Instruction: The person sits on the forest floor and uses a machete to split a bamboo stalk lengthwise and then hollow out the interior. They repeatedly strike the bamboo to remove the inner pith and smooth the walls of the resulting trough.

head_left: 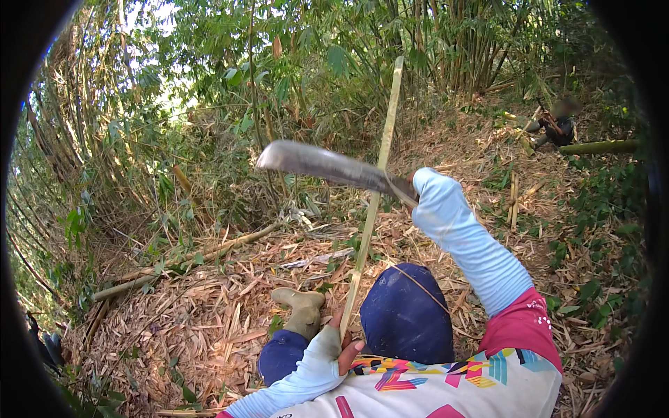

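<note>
Bamboo strip (371, 214) in left hand (333, 351), low; right hand (427, 186) holds machete (327, 164) high.

Bamboo clumps (474, 42) crowding over ground thick with dry litter (202, 313)

From here I can see another person (561, 131) in dark clothes sitting off to the right, a green pole (603, 147) lying nearby, leafy plants (606, 202) this side of it; over left, a long fallen pole (244, 240) rests on the litter.
</note>
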{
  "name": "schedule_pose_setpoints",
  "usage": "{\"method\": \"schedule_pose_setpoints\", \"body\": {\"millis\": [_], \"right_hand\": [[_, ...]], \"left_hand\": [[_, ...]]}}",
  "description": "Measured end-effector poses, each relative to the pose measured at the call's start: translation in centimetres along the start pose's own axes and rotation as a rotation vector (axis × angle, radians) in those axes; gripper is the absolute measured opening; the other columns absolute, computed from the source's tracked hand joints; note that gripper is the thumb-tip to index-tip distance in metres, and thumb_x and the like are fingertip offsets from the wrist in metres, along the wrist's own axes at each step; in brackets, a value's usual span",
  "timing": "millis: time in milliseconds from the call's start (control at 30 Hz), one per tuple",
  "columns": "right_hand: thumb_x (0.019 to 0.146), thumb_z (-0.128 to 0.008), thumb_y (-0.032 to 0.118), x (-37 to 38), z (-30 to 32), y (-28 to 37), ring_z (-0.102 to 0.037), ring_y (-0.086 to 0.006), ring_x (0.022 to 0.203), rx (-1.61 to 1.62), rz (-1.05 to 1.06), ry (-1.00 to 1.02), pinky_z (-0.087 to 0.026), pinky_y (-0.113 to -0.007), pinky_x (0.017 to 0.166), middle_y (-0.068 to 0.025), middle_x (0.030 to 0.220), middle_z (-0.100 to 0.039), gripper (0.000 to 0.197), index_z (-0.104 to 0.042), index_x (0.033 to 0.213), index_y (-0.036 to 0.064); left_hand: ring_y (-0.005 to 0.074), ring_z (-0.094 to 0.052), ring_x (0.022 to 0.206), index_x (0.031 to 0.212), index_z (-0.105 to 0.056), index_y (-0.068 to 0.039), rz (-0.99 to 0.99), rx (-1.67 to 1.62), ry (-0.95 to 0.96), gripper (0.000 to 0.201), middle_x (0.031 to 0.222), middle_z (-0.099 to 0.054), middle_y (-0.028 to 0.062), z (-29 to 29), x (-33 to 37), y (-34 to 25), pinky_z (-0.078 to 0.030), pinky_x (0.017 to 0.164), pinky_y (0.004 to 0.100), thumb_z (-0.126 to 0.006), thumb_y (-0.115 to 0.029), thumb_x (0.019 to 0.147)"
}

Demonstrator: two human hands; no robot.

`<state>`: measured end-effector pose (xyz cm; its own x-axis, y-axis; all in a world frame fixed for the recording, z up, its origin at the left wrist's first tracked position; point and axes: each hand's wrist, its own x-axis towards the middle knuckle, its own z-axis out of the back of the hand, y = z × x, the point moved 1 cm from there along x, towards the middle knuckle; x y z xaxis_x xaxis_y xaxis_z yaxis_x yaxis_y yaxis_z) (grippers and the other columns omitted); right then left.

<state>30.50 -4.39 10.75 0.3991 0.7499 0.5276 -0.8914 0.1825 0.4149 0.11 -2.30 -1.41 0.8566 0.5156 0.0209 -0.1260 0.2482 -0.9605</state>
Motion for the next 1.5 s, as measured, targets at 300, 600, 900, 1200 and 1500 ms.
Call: {"method": "schedule_pose_setpoints", "body": {"millis": [300,600,900,1200,1500], "right_hand": [[0.08,-0.072,0.012,10.9,3.5,-10.3,-0.063,-0.0199,0.067,-0.052,-0.207,-0.151,-0.05,-0.033,0.062,-0.0093,0.073,-0.065,0.017,-0.063,0.092,0.0029],[0.078,-0.075,0.028,5.4,-9.5,-31.3,-0.06,-0.0205,0.054,0.152,-0.741,0.091,-0.046,-0.037,0.047,-0.0067,0.059,-0.061,0.024,-0.068,0.077,0.0051],[0.082,-0.071,0.03,-25.3,-20.5,-34.2,-0.065,-0.0262,0.07,-0.079,-0.879,0.634,-0.051,-0.04,0.062,-0.014,0.076,-0.067,0.032,-0.067,0.095,0.0011],[0.08,-0.073,0.028,-34.8,-19.3,-32.8,-0.065,-0.0305,0.074,-0.122,-1.132,0.592,-0.05,-0.042,0.066,-0.0176,0.08,-0.068,0.037,-0.065,0.101,-0.0021],[0.078,-0.075,0.025,-28.9,-20.1,-36.4,-0.065,-0.0348,0.078,-0.072,-1.059,0.251,-0.05,-0.043,0.07,-0.0213,0.085,-0.068,0.044,-0.062,0.107,-0.0053]], "left_hand": [[0.0089,-0.042,0.065,0.147,-0.027,0.001,0.088,-0.083,0.055,0.069,0.07,-0.044,-0.0023,0.2,0.7,-0.3,-0.037,0.061,0.0245,-0.063,-0.015,0.09],[0.0102,-0.051,0.067,0.128,-0.042,0.004,0.147,-0.398,0.031,0.054,0.085,-0.057,0.0051,1.6,1.0,-1.1,-0.043,0.061,0.0236,-0.059,-0.035,0.094],[0.0146,-0.058,0.07,0.134,-0.038,-0.002,0.165,-0.624,0.081,0.063,0.088,-0.061,0.0104,3.3,0.5,1.4,-0.05,0.063,0.0282,-0.053,-0.049,0.095],[0.0164,-0.059,0.072,0.143,-0.035,-0.006,0.132,-0.897,0.051,0.075,0.091,-0.063,0.012,3.5,-0.4,2.8,-0.05,0.065,0.0291,-0.05,-0.059,0.092],[0.0134,-0.055,0.07,0.131,-0.04,-0.004,0.087,-0.917,0.002,0.071,0.087,-0.061,0.0096,3.6,-1.1,2.5,-0.047,0.063,0.027,-0.037,-0.065,0.094]]}}
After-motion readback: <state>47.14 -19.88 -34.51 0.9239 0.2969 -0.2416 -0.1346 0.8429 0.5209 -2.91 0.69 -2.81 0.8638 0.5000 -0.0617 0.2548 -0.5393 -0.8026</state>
